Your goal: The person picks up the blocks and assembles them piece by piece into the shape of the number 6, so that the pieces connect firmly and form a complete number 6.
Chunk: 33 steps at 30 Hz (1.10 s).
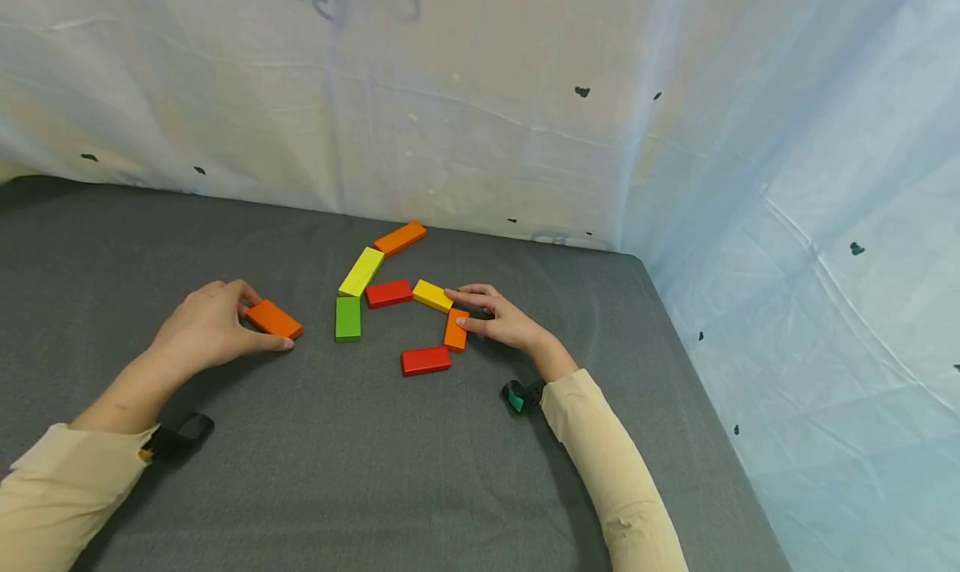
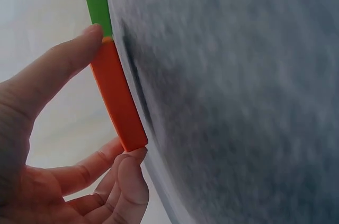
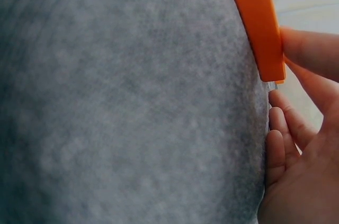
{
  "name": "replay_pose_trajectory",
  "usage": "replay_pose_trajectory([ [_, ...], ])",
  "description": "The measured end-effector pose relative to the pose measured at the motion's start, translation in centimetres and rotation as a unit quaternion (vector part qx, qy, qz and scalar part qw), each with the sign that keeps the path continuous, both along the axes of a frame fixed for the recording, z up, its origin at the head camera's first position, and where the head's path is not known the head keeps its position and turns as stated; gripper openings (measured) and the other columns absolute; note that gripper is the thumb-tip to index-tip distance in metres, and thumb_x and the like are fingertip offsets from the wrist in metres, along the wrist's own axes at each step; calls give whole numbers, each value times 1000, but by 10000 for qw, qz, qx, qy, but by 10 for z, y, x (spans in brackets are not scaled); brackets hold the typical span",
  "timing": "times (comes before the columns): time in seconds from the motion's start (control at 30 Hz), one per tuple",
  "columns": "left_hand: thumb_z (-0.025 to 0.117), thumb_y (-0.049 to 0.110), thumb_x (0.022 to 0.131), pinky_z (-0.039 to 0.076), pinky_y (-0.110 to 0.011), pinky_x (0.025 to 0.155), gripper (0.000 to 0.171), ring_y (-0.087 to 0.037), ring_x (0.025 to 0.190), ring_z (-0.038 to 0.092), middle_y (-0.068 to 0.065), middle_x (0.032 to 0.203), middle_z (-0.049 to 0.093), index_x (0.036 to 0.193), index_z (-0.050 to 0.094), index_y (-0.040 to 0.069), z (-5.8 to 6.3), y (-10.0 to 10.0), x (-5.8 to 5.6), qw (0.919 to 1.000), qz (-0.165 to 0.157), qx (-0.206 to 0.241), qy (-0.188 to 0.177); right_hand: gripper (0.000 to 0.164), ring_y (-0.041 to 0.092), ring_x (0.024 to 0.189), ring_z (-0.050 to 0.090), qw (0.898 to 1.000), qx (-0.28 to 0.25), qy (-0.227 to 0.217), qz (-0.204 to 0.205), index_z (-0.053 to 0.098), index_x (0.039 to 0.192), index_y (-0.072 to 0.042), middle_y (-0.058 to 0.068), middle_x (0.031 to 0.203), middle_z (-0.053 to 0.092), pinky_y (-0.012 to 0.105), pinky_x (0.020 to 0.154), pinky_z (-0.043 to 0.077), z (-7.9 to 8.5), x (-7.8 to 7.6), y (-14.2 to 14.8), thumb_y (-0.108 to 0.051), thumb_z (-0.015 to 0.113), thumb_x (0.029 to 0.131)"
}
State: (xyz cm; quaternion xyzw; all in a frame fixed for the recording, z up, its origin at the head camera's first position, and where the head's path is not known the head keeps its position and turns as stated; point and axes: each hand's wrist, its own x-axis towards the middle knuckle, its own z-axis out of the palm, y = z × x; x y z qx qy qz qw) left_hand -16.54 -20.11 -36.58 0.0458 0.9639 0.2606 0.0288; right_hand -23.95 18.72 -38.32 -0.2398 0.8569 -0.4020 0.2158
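Observation:
My left hand (image 1: 202,326) pinches an orange block (image 1: 274,318) between thumb and fingertips. The left wrist view shows this orange block (image 2: 119,97) along its long side, with a dark shadow on the cloth beside it and a green block (image 2: 96,1) beyond. My right hand (image 1: 510,322) rests at the right end of a line of blocks. Its thumb touches another orange block (image 1: 455,330), while the forefinger reaches to a yellow block (image 1: 432,296). In the right wrist view the thumb meets the side of that orange block (image 3: 259,28), and the other fingers extend past it.
More blocks lie flat on the grey cloth (image 1: 360,472): green (image 1: 348,319), yellow-green (image 1: 362,272), orange at the back (image 1: 400,238), red in the middle (image 1: 389,293) and red at the front (image 1: 425,360). A pale sheet (image 1: 450,97) hangs behind and along the right side.

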Motion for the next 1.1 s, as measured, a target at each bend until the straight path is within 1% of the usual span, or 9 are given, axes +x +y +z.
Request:
replay_pose_trajectory([
  [0.13, 81, 52, 66, 42, -44, 63, 86, -37, 81, 53, -29, 99, 52, 113, 53, -14, 2, 8, 2, 10000, -11, -41, -32, 52, 27, 125, 36, 10000, 25, -14, -21, 40, 148, -20, 9, 151, 25, 35, 89, 37, -1, -1, 0, -19, 56, 98],
  [0.23, 82, 53, 65, 42, -43, 62, 86, -36, 80, 53, -28, 99, 53, 112, 54, -13, 3, 13, 3, 10000, -20, -42, -2, 53, 27, 125, 36, 10000, 14, 15, 2, 40, 148, -19, 10, 151, 26, 35, 90, 37, -1, 0, 1, -19, 56, 98],
  [0.37, 83, 53, 65, 43, -42, 61, 84, -36, 80, 53, -27, 100, 53, 112, 55, -12, 5, 21, 6, 10000, -36, -8, 80, 52, 26, 118, 41, 10000, 16, -37, -39, 39, 148, -20, 9, 151, 25, 33, 85, 40, 0, 1, 1, -19, 55, 98],
  [0.47, 82, 52, 66, 43, -43, 62, 83, -36, 81, 54, -27, 100, 54, 113, 55, -11, 6, 26, 6, 9999, -64, -7, 106, 52, 26, 118, 41, 10000, 46, -59, -64, 40, 148, -21, 8, 151, 25, 33, 85, 40, 0, 0, 1, -20, 55, 98],
  [0.6, 82, 50, 67, 44, -44, 63, 80, -36, 82, 55, -26, 101, 54, 112, 56, -10, 7, 33, 7, 9998, -110, -8, 143, 52, 28, 125, 37, 10000, 80, -4, -46, 40, 148, -21, 9, 150, 26, 37, 93, 38, 0, -1, 1, -21, 55, 98],
  [0.8, 83, 50, 66, 44, -43, 63, 79, -34, 83, 55, -23, 101, 54, 113, 56, -8, 9, 43, 10, 9997, -172, 65, 181, 54, 30, 130, 33, 10000, 71, 54, -3, 39, 148, -19, 11, 151, 25, 45, 101, 33, 0, -1, 1, -20, 55, 97],
  [1.1, 84, 49, 66, 44, -40, 63, 76, -30, 83, 53, -18, 101, 53, 112, 56, -5, 12, 59, 13, 9993, -287, 169, 169, 54, 29, 132, 32, 10000, 93, 21, -23, 39, 148, -21, 9, 151, 25, 48, 104, 31, 0, -1, 1, -20, 56, 97],
])
